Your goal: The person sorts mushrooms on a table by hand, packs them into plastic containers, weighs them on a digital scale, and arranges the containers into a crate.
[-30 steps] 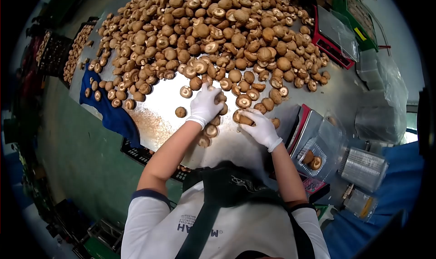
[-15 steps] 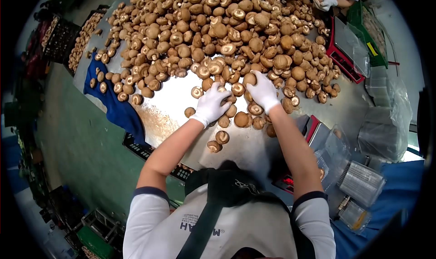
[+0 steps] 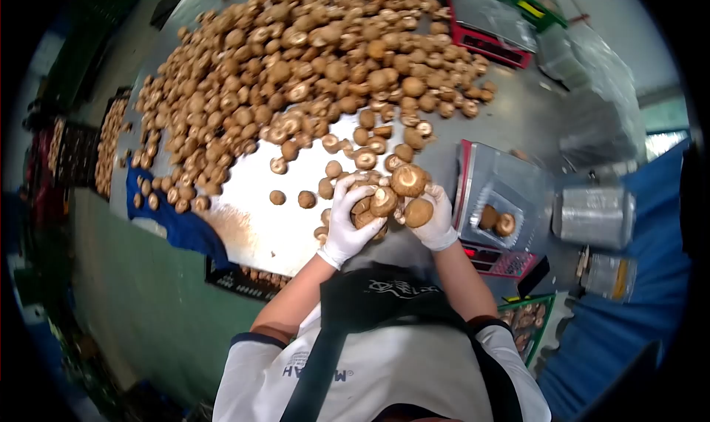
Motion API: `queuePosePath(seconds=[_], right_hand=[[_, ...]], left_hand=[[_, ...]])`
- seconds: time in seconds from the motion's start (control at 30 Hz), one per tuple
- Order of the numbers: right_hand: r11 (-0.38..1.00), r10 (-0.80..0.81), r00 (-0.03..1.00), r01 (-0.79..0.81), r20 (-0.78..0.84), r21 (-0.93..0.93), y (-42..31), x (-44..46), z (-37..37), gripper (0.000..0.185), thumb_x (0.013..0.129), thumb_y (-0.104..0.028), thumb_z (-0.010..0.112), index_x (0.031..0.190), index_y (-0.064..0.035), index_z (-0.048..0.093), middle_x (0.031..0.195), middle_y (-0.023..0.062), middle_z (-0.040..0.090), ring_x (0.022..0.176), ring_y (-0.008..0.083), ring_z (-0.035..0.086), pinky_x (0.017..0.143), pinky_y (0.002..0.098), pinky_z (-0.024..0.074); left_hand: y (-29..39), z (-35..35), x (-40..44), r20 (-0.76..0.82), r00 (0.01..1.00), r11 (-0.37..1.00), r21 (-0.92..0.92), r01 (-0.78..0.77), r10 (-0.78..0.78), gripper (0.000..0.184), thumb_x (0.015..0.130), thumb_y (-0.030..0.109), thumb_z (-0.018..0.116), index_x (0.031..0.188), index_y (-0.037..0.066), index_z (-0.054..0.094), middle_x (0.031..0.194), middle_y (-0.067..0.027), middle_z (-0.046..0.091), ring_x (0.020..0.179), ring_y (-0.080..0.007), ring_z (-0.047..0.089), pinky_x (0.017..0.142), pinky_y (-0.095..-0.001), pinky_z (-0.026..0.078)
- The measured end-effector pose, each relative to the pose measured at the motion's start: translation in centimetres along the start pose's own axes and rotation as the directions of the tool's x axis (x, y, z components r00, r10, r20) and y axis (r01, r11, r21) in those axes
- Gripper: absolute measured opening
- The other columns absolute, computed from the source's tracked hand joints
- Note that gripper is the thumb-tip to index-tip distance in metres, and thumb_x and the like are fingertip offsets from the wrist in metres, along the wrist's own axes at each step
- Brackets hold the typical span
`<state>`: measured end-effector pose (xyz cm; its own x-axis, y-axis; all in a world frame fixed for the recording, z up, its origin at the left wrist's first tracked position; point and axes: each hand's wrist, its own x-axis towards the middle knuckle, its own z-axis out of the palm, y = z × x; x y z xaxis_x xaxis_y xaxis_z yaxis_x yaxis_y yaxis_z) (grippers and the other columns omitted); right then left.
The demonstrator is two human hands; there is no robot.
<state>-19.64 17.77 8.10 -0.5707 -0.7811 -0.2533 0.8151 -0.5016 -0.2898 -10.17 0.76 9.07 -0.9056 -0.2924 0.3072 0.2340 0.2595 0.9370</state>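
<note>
White gloves cover both hands. My left hand [image 3: 347,226] is wrapped round several brown mushrooms [image 3: 383,201], some with pale undersides turned up. Close beside it, my right hand [image 3: 439,218] holds more mushrooms [image 3: 418,213], its fingers curled around their right side. The two handfuls nearly touch, above the near part of the metal table [image 3: 259,237]. Loose mushrooms [image 3: 306,198] lie to the left of my left hand and just beyond both hands. A large heap of mushrooms [image 3: 277,71] spreads over the far part of the table.
Right of my right hand stands a red-edged scale [image 3: 462,193] with a clear tray [image 3: 516,209] holding mushrooms. Another red scale [image 3: 492,48] is at the back right, near plastic containers [image 3: 592,216]. A blue cloth [image 3: 181,230] hangs over the left edge; crates stand below.
Both hands have drawn back toward my body and come together, now with several mushrooms in them. The view has turned, and the co-worker's gloved hands at the top are out of sight.
</note>
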Motion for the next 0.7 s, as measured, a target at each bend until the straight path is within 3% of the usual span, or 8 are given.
queuePosePath(seconds=[0.1, 0.23, 0.33, 0.43, 0.5, 0.57, 0.63, 0.7], right_hand=[[0.963, -0.266, 0.940, 0.269, -0.214, -0.017, -1.2, -4.6, 1.6, 0.052, 0.095, -0.036, 0.042, 0.133, -0.0017, 0.049, 0.115, 0.0154, 0.063, 0.096, 0.0270, 0.063, 0.076, 0.0383, 0.0546], [0.780, -0.583, 0.812, 0.562, 0.006, -0.274, -6.8, -12.3, 1.0, 0.055, 0.096, -0.035, 0.039, 0.142, -0.0038, 0.041, 0.132, 0.0176, 0.056, 0.115, 0.0282, 0.059, 0.090, 0.0389, 0.0540], [0.408, -0.836, 0.549, 0.605, -0.013, -0.684, -10.6, -16.1, 2.3, 0.064, 0.095, -0.031, 0.040, 0.151, -0.0031, 0.028, 0.133, 0.0179, 0.054, 0.125, 0.0274, 0.053, 0.108, 0.0387, 0.0420], [-0.012, -0.866, 0.451, 0.414, 0.217, -0.910, -13.2, -19.1, 0.7, 0.066, 0.093, -0.026, 0.048, 0.151, 0.0001, 0.029, 0.139, 0.0198, 0.049, 0.131, 0.0259, 0.047, 0.113, 0.0359, 0.0326], [-0.011, -0.874, 0.479, 0.156, 0.085, -0.988, -12.9, -19.9, -0.6, 0.060, 0.087, 0.002, 0.045, 0.146, 0.0000, 0.038, 0.145, 0.0162, 0.044, 0.136, 0.0264, 0.041, 0.115, 0.0383, 0.0294], [-0.383, -0.779, 0.564, -0.083, 0.274, -0.920, -12.6, -19.8, -4.2, 0.051, 0.090, 0.000, 0.049, 0.141, -0.0031, 0.047, 0.146, 0.0180, 0.044, 0.136, 0.0314, 0.042, 0.114, 0.0409, 0.0309], [-0.543, -0.766, 0.579, -0.354, 0.278, -0.761, -11.5, -18.7, -5.1, 0.043, 0.094, -0.007, 0.053, 0.136, -0.0056, 0.052, 0.145, 0.0211, 0.043, 0.136, 0.0362, 0.041, 0.113, 0.0434, 0.0315], [-0.541, -0.783, 0.565, -0.413, 0.260, -0.733, -11.5, -18.1, -3.7, 0.040, 0.094, -0.007, 0.055, 0.134, -0.0064, 0.054, 0.143, 0.0222, 0.046, 0.137, 0.0390, 0.039, 0.112, 0.0464, 0.0309]], left_hand=[[1.1, 4.4, 0.7, 0.119, 0.990, 0.987, -0.154, -0.051, 0.070, 0.056, 0.072, 0.019, 0.081, 0.121, 0.004, 0.059, 0.127, -0.0181, 0.046, 0.121, -0.0349, 0.049, 0.105, -0.0438, 0.039], [4.3, 12.0, 3.9, 0.290, 0.926, 0.968, -0.127, -0.214, 0.243, 0.053, 0.074, 0.022, 0.080, 0.121, 0.006, 0.062, 0.129, -0.0174, 0.047, 0.120, -0.0345, 0.050, 0.103, -0.0409, 0.042], [7.3, 17.2, 5.6, 0.419, 0.855, 0.951, -0.178, -0.251, 0.304, 0.052, 0.076, 0.026, 0.080, 0.122, 0.010, 0.062, 0.130, -0.0187, 0.045, 0.119, -0.0377, 0.052, 0.100, -0.0415, 0.046], [7.9, 20.8, 6.5, 0.540, 0.800, 0.957, -0.036, -0.289, 0.262, 0.056, 0.078, 0.029, 0.076, 0.129, 0.014, 0.059, 0.136, -0.0216, 0.043, 0.122, -0.0401, 0.051, 0.102, -0.0432, 0.045], [5.5, 22.6, 5.7, 0.592, 0.750, 0.885, 0.124, -0.448, 0.296, 0.058, 0.081, 0.037, 0.072, 0.133, 0.017, 0.056, 0.143, -0.0253, 0.041, 0.131, -0.0421, 0.042, 0.111, -0.0496, 0.032], [4.8, 23.1, 4.9, 0.628, 0.732, 0.848, 0.210, -0.487, 0.265, 0.073, 0.080, 0.037, 0.073, 0.143, 0.015, 0.044, 0.148, -0.0264, 0.036, 0.140, -0.0429, 0.032, 0.117, -0.0508, 0.023], [4.8, 22.4, 4.8, 0.671, 0.696, 0.834, 0.212, -0.509, 0.254, 0.078, 0.080, 0.036, 0.073, 0.146, 0.013, 0.040, 0.150, -0.0260, 0.033, 0.142, -0.0423, 0.029, 0.118, -0.0514, 0.021], [4.9, 20.9, 4.5, 0.597, 0.743, 0.875, 0.133, -0.465, 0.304, 0.082, 0.079, 0.034, 0.074, 0.149, 0.014, 0.036, 0.152, -0.0237, 0.031, 0.144, -0.0407, 0.026, 0.118, -0.0536, 0.020]])
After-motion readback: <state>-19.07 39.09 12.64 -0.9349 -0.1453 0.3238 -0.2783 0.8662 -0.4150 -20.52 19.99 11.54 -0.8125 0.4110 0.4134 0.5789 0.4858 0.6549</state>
